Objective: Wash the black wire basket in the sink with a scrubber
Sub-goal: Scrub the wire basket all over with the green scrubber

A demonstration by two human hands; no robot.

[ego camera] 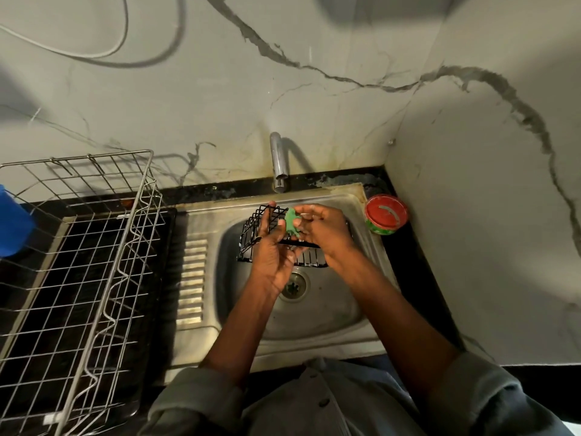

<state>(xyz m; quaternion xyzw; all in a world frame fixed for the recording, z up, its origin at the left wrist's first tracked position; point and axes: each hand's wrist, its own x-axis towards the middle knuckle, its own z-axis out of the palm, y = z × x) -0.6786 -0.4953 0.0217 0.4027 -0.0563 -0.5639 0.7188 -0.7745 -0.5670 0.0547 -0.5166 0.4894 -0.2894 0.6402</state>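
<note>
Marble-patterned wall [314, 105] fills the top of the view, grey veins running across it, and a black counter [408, 247] lies along its foot. On the left of the counter stands a big silver wire dish rack [88, 247], with a blue object [12, 221] just showing at its far left edge. Centre stage is the steel sink [314, 313], ribbed drainboard on its left side, drain [294, 283] in the middle of the bowl, and a chrome tap [278, 162] reaching out from the wall above its back rim.

Both forearms come in from the bottom, grey sleeves pushed up near the elbows. Over the bowl, held up at the back of the sink just below the tap, is the black wire basket [261, 228], tilted on its side. Left hand [273, 250] grips it from the near side, fingers curled up over the wires. Right hand [323, 228] is right beside it, fingers closed in a pinch on the green scrubber [290, 221], which is pressed against the basket's right end.

Off to the right, on the back corner of the counter just beside the sink rim, sits a small round red and green tub [386, 214].
</note>
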